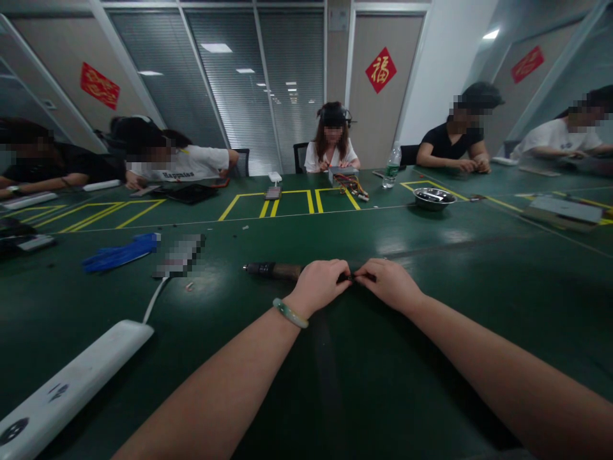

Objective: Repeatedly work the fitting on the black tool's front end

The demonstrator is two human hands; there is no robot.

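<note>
A dark, cylindrical tool that looks like an electric screwdriver (274,271) lies across the table with its metal tip to the left. Its right end disappears behind my left hand (322,286), which wears a jade-coloured bangle (290,313). The fingers of that hand are pinched together. Facing it, my right hand (391,286) is pinched too, and the fingertips of both almost meet. Something small and dark (353,276) shows between them, too small to name. Whether my left hand also grips the tool is hidden.
On the left are a white power strip (79,386), a pixelated device (182,255) on its cord and a blue glove (122,252). Farther back stand a metal bowl (433,199), a water bottle (393,167) and a box with coloured wires (343,177). Several people sit around the table.
</note>
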